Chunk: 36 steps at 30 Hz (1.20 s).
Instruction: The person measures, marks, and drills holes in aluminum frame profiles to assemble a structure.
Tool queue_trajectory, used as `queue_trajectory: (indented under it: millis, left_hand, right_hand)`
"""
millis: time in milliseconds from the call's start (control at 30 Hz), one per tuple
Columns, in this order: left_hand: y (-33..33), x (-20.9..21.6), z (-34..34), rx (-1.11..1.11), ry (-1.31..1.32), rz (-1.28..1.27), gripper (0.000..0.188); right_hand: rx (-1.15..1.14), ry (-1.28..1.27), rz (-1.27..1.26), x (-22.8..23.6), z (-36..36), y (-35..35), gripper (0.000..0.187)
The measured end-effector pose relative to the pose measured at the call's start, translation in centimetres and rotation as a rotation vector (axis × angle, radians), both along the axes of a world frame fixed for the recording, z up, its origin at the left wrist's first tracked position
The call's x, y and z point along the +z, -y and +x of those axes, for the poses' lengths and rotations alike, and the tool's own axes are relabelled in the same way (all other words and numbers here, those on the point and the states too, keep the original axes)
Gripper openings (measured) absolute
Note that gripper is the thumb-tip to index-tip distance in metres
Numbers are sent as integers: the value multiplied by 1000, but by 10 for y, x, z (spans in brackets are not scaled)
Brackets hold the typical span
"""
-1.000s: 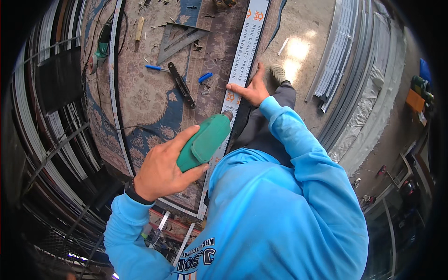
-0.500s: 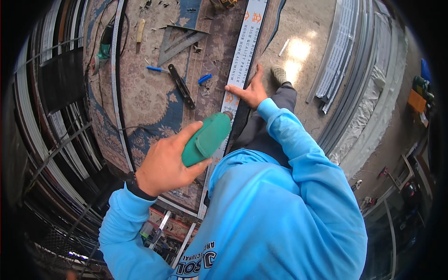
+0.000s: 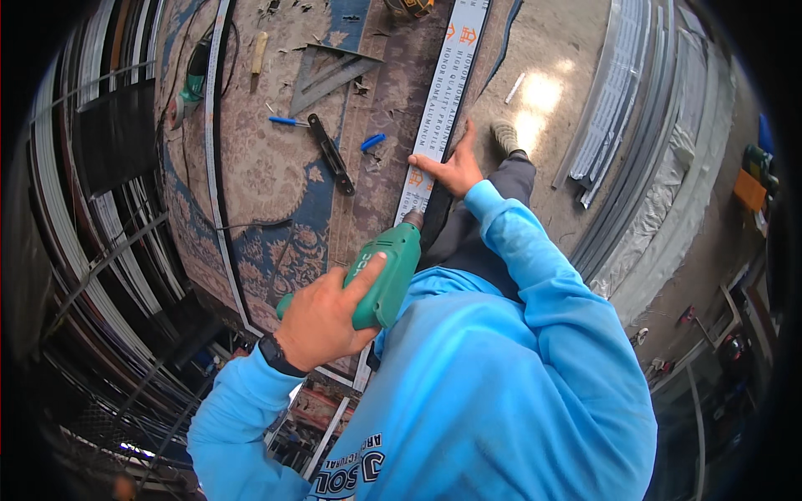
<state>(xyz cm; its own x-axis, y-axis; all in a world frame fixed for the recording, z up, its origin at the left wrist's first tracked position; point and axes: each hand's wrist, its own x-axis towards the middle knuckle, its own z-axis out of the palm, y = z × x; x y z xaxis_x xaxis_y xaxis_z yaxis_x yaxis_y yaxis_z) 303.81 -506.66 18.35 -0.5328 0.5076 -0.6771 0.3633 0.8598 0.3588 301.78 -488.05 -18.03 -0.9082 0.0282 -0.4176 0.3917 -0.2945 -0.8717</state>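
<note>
My left hand (image 3: 324, 316) is wrapped around a green power drill (image 3: 389, 271). The drill's dark chuck (image 3: 413, 218) points up and away, over the near part of a long aluminium profile (image 3: 436, 108) covered in printed white film. Whether the bit touches the metal cannot be made out. Farther along the same profile, my right hand (image 3: 458, 171) grips its right edge, with the thumb lying across the top face and the fingers along the side. A watch sits on my left wrist.
On the patterned carpet lie a set square (image 3: 330, 77), a black bar-shaped part (image 3: 332, 154), a blue pen (image 3: 288, 121), a blue cap (image 3: 373, 142), a wooden-handled tool (image 3: 259, 57) and a green angle grinder (image 3: 190, 92). Another filmed profile (image 3: 212, 125) runs left. Profile stacks (image 3: 606, 92) lie right.
My left hand has rotated the drill, so its side now shows, and its chuck has come slightly nearer to me. The right hand keeps its hold on the profile.
</note>
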Motion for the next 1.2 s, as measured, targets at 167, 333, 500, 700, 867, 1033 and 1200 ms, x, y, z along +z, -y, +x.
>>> queue_trajectory:
  millis: [167, 333, 500, 700, 867, 1033, 1200]
  left_hand:
    - [14, -8, 20, 84, 11, 16, 110]
    - [22, -19, 31, 310, 6, 143, 95]
    - [39, -28, 18, 628, 82, 302, 79]
    - [40, -37, 12, 924, 229, 316, 70]
    - [20, -38, -14, 733, 147, 299, 68]
    - [11, -22, -59, 694, 284, 252, 71]
    - [-3, 3, -40, 95, 108, 21, 81]
  right_hand:
    - [-9, 5, -129, 2, 2, -1, 151]
    - [2, 1, -51, 4, 2, 0, 144]
    - [-19, -17, -80, -1, 1, 1, 140]
    - [12, 4, -6, -3, 0, 1, 140]
    - [8, 44, -199, 5, -2, -6, 149]
    - [12, 1, -184, 10, -3, -5, 146]
    - [-30, -14, -224, 10, -6, -2, 146]
